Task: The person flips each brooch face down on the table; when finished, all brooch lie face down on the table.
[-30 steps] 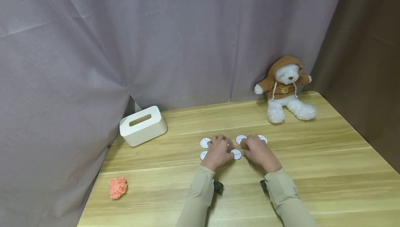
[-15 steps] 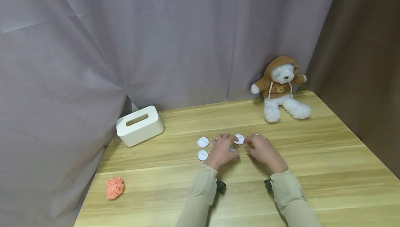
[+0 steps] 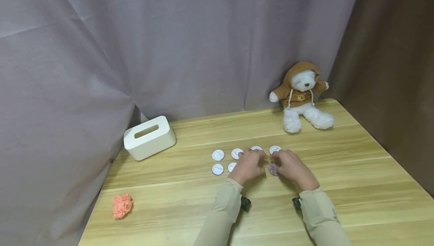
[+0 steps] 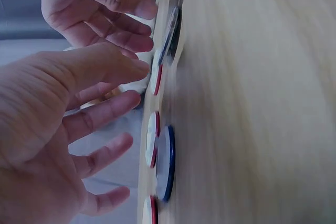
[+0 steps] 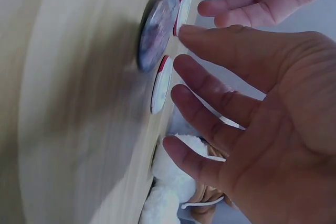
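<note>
Several round pin-back badges lie in two rows, most with white backs up, such as one badge at the far left of the back row. My left hand hovers over the middle of the rows, fingers spread and gripping nothing, hiding part of them. A purple-faced badge is beside my right hand; in the right wrist view this badge stands tilted, picture side showing, just off the thumb tip. The right fingers are loosely bent and apart. A blue-rimmed badge shows below the left fingers.
A white tissue box stands at the back left of the wooden table. A coral-coloured, ruffled clump lies at the front left. At the back right sits a white teddy bear in a brown hoodie, against the grey curtain.
Both hands have shifted right relative to the badges, uncovering more of them on the left. A purple badge face now shows by the right hand, where none showed before. The head view has turned slightly.
</note>
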Demonstrator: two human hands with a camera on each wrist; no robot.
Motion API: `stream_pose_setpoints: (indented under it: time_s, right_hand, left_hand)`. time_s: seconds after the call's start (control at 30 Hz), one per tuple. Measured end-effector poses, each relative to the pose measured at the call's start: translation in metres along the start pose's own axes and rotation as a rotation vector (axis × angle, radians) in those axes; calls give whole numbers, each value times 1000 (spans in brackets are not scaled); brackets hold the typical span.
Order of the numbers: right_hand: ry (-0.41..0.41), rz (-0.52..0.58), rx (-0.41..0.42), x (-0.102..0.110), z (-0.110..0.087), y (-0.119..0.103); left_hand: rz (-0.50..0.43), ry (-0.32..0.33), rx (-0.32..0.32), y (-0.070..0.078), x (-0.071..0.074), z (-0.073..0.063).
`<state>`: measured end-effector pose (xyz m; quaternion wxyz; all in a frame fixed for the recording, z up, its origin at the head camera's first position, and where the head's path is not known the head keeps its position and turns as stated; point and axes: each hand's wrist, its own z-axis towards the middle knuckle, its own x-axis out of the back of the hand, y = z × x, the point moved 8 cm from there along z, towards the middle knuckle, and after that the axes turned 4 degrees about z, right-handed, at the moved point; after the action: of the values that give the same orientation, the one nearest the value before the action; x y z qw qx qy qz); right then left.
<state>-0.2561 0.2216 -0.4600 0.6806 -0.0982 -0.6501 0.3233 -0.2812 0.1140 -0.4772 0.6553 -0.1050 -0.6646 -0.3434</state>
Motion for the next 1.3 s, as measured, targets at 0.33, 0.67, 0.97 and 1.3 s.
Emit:
stream_pose_setpoints:
  time_s: [0.33, 0.67, 0.97, 1.3]
  right_hand:
    - [-11, 25, -46, 1, -10, 9]
    - [-10, 1, -23, -3, -10, 13]
    - [-26, 40, -32, 1, -12, 14]
    - [-2, 78, -34, 6, -11, 9]
  left_hand:
    - [46, -28, -52, 17, -6, 2]
    - [73, -12, -56, 19, -10, 4]
    - [50, -22, -22, 16, -7, 5]
    - [-13, 10, -33, 10, -3, 1]
